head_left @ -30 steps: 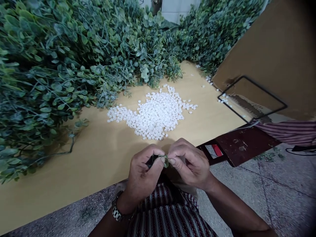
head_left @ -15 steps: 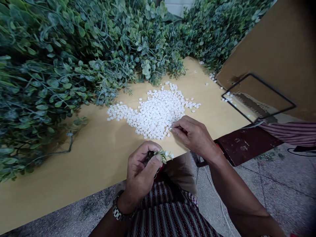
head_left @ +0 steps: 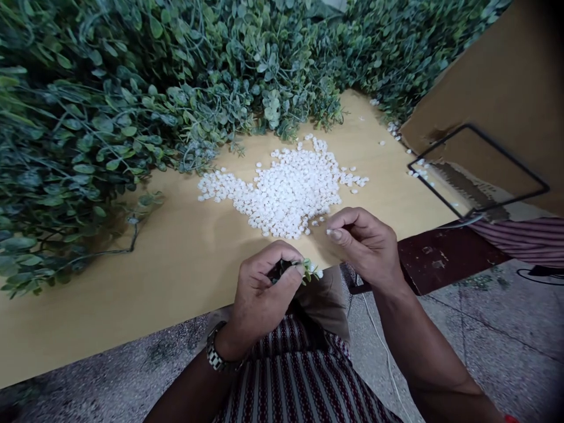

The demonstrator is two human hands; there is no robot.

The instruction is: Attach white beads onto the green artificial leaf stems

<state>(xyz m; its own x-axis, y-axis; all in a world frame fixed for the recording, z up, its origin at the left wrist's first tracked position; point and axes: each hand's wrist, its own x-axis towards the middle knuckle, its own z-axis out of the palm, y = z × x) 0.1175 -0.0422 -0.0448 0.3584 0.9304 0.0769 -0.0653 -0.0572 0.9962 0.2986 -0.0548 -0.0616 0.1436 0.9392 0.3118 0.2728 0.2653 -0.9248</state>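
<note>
A small green artificial sprig with white bits at its tip is pinched between the thumb and forefinger of my left hand. My right hand, just right of the sprig and apart from it, pinches a tiny white bead at its fingertips. Beyond both hands a heap of the same small white beads spreads over the tan tabletop. My left palm and curled fingers hide part of what lies behind the sprig.
Dense artificial greenery banks along the back and left. A loose stem reaches onto the table at left. On the right stand a cardboard sheet and a black wire frame, with a few stray beads beside them.
My right hand has drawn back from the heap's edge with a bead at its fingertips. My left hand still holds the sprig, slightly further right. The view has shifted a little.
</note>
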